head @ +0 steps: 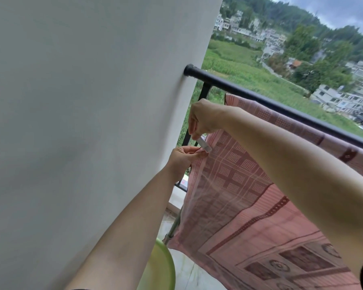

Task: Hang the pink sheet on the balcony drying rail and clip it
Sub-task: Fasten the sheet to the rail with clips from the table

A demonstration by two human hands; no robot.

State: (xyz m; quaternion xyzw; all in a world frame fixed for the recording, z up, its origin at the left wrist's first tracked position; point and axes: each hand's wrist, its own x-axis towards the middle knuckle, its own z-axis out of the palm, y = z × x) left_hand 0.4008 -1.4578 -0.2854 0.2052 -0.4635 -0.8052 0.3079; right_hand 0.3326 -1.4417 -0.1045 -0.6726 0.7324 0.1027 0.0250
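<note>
The pink patterned sheet [249, 201] hangs over a line just inside the black balcony rail [281, 105], its near face falling toward the floor. My left hand [181, 159] pinches the sheet's top left corner together with a thin dark wire. My right hand [203, 120] is above it and holds a pale translucent clip [204, 144], whose lower end touches the sheet's top edge right beside my left fingers. Whether the clip's jaws grip the cloth is not clear.
A white wall [82, 122] fills the left, and the rail ends in it. A green round basin [161, 268] sits at the bottom near a metal pole [173, 227]. Beyond the rail lie fields and buildings far below.
</note>
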